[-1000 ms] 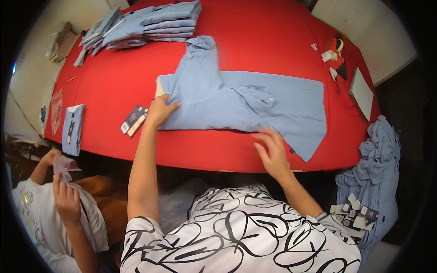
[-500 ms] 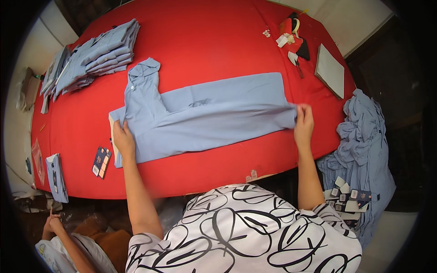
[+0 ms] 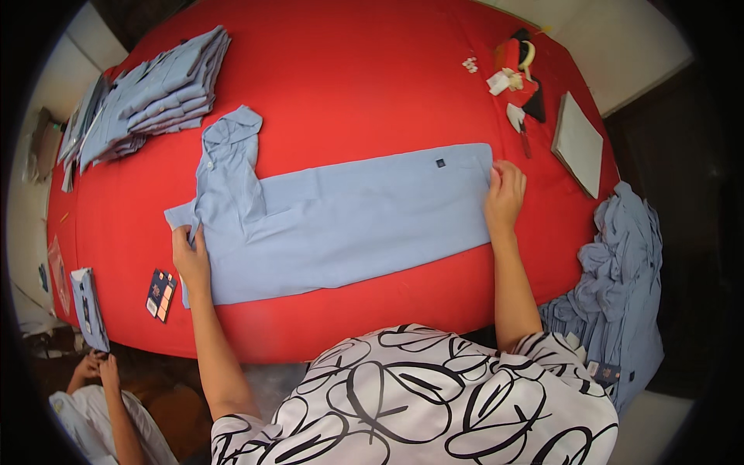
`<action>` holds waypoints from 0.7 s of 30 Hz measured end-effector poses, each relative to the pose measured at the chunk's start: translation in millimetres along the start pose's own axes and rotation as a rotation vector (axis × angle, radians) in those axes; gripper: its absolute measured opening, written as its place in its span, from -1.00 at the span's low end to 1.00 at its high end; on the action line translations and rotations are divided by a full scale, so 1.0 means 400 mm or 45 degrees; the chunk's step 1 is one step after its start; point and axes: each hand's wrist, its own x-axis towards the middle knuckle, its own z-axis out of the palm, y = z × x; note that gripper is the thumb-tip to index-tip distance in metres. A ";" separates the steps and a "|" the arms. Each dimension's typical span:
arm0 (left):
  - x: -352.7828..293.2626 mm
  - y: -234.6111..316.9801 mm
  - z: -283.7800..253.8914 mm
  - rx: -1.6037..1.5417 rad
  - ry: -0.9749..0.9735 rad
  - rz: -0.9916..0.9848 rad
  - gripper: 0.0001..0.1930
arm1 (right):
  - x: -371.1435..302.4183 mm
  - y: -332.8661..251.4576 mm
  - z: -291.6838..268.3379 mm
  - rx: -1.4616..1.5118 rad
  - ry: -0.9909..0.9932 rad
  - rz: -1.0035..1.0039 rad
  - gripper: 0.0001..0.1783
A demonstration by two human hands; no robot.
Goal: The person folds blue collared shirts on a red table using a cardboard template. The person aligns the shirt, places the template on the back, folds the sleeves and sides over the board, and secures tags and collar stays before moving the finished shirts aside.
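Observation:
A light blue shirt (image 3: 349, 221) lies folded lengthwise in front of me, with one sleeve (image 3: 232, 167) pointing away and its cuff at the far end. My left hand (image 3: 192, 263) pinches the shirt's left end, just below the sleeve fold. At the opposite end, my right hand (image 3: 504, 195) grips the edge, fingers curled over it and partly hidden. A small dark label (image 3: 441, 163) shows near the far right corner. Beside my left hand lie dark printed tags (image 3: 160, 296).
Folded blue shirts (image 3: 167, 89) are stacked at the far left of the red table (image 3: 349, 70). Another folded shirt (image 3: 90, 308) lies by a co-worker's hands (image 3: 97, 364). Tape, scissors and a white pad (image 3: 579, 143) sit far right; crumpled shirts (image 3: 620, 271) hang at right.
The strip along the shirt's near side now lies smooth across it, and the dark label has come into sight. My right hand has moved slightly left, still at the shirt's right end.

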 end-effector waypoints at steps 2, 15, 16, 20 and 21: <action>-0.001 -0.012 0.002 -0.053 -0.012 -0.040 -0.81 | -0.066 -0.046 -0.037 -0.033 -0.197 -0.166 -0.64; 0.010 -0.021 -0.078 -0.467 -0.383 -0.356 -0.54 | 0.250 -0.626 0.322 0.443 -0.844 -0.674 -0.59; 0.017 -0.011 -0.091 -0.482 -0.406 -0.325 -0.47 | 0.266 -0.696 0.410 0.539 -0.853 -0.738 -0.56; 0.038 0.001 -0.103 -0.389 -0.589 -0.180 -0.43 | 0.314 -0.899 0.596 0.284 -0.940 -0.760 -0.52; 0.037 0.001 -0.103 -0.371 -0.584 -0.155 -0.43 | 0.327 -0.930 0.587 0.091 -1.046 -0.758 -0.52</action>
